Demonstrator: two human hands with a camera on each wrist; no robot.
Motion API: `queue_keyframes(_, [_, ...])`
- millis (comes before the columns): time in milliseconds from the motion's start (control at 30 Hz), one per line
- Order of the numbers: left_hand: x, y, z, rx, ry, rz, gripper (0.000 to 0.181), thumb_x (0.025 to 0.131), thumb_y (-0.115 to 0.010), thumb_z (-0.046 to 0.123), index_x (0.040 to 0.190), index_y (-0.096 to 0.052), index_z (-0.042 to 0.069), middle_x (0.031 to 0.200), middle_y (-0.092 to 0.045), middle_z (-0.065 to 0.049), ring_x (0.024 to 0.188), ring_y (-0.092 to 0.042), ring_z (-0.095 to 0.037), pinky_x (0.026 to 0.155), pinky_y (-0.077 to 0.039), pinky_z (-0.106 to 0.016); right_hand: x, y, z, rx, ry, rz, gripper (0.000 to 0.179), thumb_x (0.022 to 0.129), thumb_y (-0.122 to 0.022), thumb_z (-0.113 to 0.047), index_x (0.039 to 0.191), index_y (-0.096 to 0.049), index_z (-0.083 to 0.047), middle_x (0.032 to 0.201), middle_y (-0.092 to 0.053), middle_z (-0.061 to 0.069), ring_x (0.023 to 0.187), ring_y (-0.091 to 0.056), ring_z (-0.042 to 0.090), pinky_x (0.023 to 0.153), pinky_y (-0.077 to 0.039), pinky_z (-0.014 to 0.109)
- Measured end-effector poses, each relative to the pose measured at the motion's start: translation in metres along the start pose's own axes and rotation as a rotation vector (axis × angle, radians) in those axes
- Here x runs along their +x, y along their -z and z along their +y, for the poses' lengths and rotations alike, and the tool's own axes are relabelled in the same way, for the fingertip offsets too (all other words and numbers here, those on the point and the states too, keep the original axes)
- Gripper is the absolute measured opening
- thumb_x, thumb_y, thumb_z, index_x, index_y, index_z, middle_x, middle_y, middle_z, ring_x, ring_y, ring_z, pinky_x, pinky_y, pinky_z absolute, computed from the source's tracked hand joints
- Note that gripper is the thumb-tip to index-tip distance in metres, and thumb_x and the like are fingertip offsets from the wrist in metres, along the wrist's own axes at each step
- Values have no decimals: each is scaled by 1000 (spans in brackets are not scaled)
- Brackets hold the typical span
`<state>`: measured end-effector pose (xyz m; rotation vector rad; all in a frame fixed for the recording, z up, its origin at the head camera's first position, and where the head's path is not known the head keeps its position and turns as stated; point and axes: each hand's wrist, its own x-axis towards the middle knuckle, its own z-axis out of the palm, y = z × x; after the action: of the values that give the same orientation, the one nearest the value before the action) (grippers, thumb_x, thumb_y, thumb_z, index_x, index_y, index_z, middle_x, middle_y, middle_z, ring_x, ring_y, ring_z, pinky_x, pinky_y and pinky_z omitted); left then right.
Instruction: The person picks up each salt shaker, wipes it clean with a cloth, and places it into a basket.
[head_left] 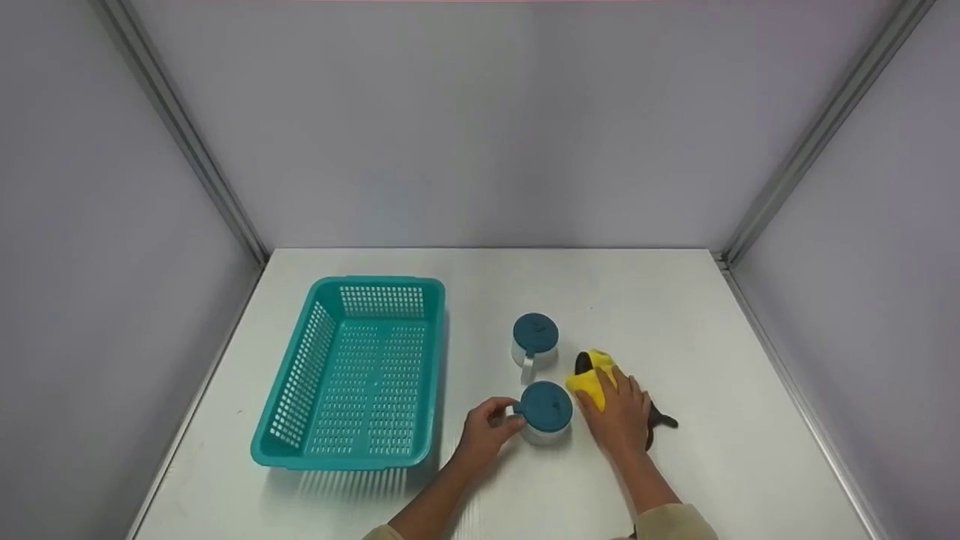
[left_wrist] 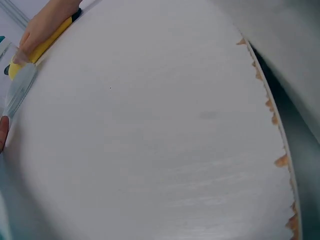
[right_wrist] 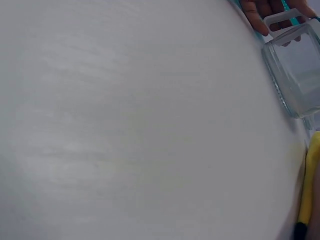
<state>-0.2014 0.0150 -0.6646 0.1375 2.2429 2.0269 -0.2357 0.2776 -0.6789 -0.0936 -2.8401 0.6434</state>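
Two clear glass jars with round blue lids and side handles stand upright on the white table, a far jar (head_left: 535, 334) and a near jar (head_left: 545, 409). My left hand (head_left: 482, 435) pinches the near jar's handle between thumb and fingers; in the right wrist view those fingers (right_wrist: 256, 17) lie around the handle. Close on the jar's right, my right hand (head_left: 621, 416) grips a yellow-and-black soft item (head_left: 592, 386) lying on the table. The palm hides much of this item, so its exact kind does not show. Dark ends stick out past the hand.
A teal plastic basket (head_left: 375, 382) with perforated walls stands to the left of the jars. Pale panels (head_left: 480, 127) enclose the table (head_left: 720, 480) at the back and sides. In the left wrist view the table's edge (left_wrist: 282, 160) is chipped.
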Motion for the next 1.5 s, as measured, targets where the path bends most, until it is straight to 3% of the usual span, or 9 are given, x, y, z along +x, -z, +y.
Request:
queue_keyframes(267, [-2,3,-2,-11,-20,-6,29,89,-73,20,117,-68,15,118,-68,0,122,-57,-21,105,-47,-42,0,-3,-2,10,-12,35,67,92,-56,-61,139,-53,-14,152,-35,16,132,-36,39,112,-21,59])
queue_keyframes(500, [1,0,-1,-1,-46,33,23,89,-72,14,112,-72,10,110,-71,-3,109,-62,-19,97,-51,-34,1,-2,-4,8,-46,37,71,90,-56,-65,139,-51,-15,150,-35,19,130,-35,41,109,-23,60])
queue_keyframes(733, [-5,-1,-1,-28,26,39,24,89,-73,20,112,-72,14,112,-70,0,112,-61,-16,98,-52,-34,-2,-3,-5,-13,-74,9,74,87,-59,-66,140,-49,-15,143,-41,18,128,-36,40,107,-24,60])
queue_keyframes(833, [-3,-1,1,-45,21,40,26,89,-73,22,114,-72,15,116,-70,-1,115,-61,-18,100,-51,-36,2,-1,-6,-13,-58,19,73,88,-59,-64,140,-48,-13,142,-42,20,128,-36,41,107,-24,61])
queue_keyframes(1000, [-1,0,-3,-64,2,24,29,88,-74,23,116,-72,17,116,-70,0,113,-61,-16,97,-51,-29,3,0,-6,-15,-40,35,71,88,-62,-61,139,-49,-13,137,-46,20,121,-42,41,104,-27,59])
queue_keyframes(1100, [0,0,-4,-71,-12,14,29,87,-75,22,115,-72,18,114,-70,1,113,-61,-14,97,-50,-27,3,-1,-4,-19,-37,31,72,88,-63,-60,144,-45,-18,141,-44,19,119,-44,40,101,-30,57])
queue_keyframes(1300, [1,0,-3,-84,19,23,23,85,-77,22,108,-75,24,109,-72,7,114,-60,-12,105,-47,-34,2,-3,-2,-46,-22,30,75,90,-59,-62,152,-36,-28,156,-29,16,123,-42,41,102,-31,60])
queue_keyframes(1500, [0,0,2,-74,62,49,19,86,-76,22,105,-74,21,107,-71,4,107,-61,-14,98,-50,-34,1,-1,-3,-44,17,63,68,89,-64,-58,145,-48,-24,145,-46,14,114,-47,38,95,-34,54])
